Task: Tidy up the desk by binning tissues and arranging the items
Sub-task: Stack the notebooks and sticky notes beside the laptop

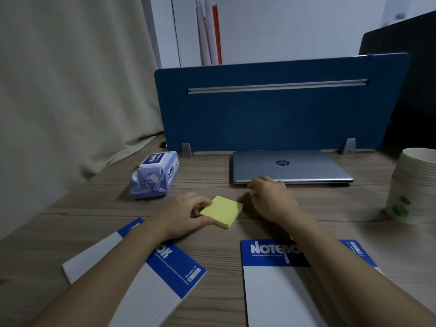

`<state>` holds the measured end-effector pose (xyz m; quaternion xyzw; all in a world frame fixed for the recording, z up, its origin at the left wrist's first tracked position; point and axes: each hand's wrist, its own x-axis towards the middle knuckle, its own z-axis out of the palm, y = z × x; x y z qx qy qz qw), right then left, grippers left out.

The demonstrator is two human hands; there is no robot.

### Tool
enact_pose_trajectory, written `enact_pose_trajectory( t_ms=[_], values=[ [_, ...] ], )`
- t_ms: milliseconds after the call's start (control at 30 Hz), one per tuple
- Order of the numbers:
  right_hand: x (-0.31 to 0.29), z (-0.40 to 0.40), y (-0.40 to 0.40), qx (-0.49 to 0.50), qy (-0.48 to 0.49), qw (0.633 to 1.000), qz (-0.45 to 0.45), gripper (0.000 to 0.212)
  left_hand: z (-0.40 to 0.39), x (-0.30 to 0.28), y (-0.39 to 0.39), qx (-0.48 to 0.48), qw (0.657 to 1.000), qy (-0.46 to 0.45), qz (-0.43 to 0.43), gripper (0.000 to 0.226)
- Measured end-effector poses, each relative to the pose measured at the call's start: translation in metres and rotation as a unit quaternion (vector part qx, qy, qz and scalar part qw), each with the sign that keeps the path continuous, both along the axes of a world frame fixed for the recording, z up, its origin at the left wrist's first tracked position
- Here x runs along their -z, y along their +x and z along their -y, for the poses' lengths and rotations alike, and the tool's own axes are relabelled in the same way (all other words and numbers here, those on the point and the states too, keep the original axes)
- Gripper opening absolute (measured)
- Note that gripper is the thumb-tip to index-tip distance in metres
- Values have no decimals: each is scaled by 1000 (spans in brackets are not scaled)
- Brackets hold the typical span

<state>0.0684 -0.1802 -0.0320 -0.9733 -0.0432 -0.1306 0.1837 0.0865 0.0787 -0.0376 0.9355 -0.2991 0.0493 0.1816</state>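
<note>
My left hand (186, 214) pinched the yellow sticky-note pad (223, 211) by its left edge, thumb and fingers curled round it; the pad lay flat on the wooden desk (212, 239), mid-desk. My right hand (271, 199) was curled round something small and white, too blurred to identify, just before the closed laptop (302, 166). Two notebooks, left (165, 274) and right (271, 279), lay nearest me. A wipes pack (154, 175) sat far left, stacked paper cups (410, 182) far right.

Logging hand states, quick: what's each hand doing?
Left hand: pinches the yellow sticky note pad.
Right hand: fingers curled round something small and white; cannot identify it.
</note>
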Motion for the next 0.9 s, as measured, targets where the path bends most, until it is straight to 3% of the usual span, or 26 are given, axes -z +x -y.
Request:
enact_pose_trajectory(
  t_ms=[200,333,600,767,900],
  values=[
    [-5,24,0,80,0,996,28,19,47,2,7,12,1000,-14,23,34],
    [-4,34,1,77,36,994,67,21,68,3,11,22,1000,-20,6,31],
    [-3,3,-4,-53,33,989,132,27,-21,-17,-18,-82,994,-71,-20,34],
    [-4,-24,-16,-147,-8,986,83,30,-94,-16,-60,-157,975,-144,-66,37],
    [0,-37,-29,-221,-107,969,-2,53,-135,-9,-102,-174,954,-196,-144,53]
  ],
)
